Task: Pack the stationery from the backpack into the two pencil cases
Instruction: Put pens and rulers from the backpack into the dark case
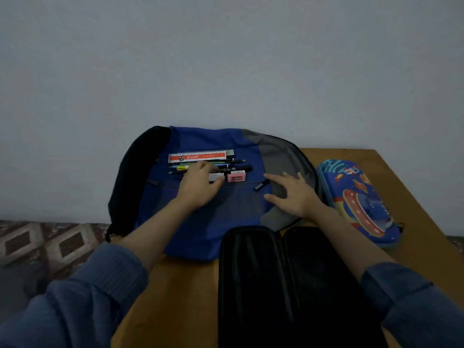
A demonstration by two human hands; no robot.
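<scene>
A blue and grey backpack point(200, 217) lies flat on the wooden table point(170, 292). On top of it lie an orange and white ruler point(197, 156), several pens and pencils point(233, 161) and a pink eraser point(236, 176). My left hand point(198, 187) rests on this pile, fingers curled around a white eraser point(216, 177). My right hand point(291, 193) lies flat on the backpack's grey part with fingers spread, holding nothing. An unzipped black pencil case point(288, 285) lies spread flat in front of me. A shut blue space-themed pencil case point(359, 202) sits to the right.
A pale wall stands right behind the backpack. The table's left edge runs diagonally by my left forearm, with a patterned floor point(45, 242) below. A black zipper pull tag point(261, 185) lies between my hands.
</scene>
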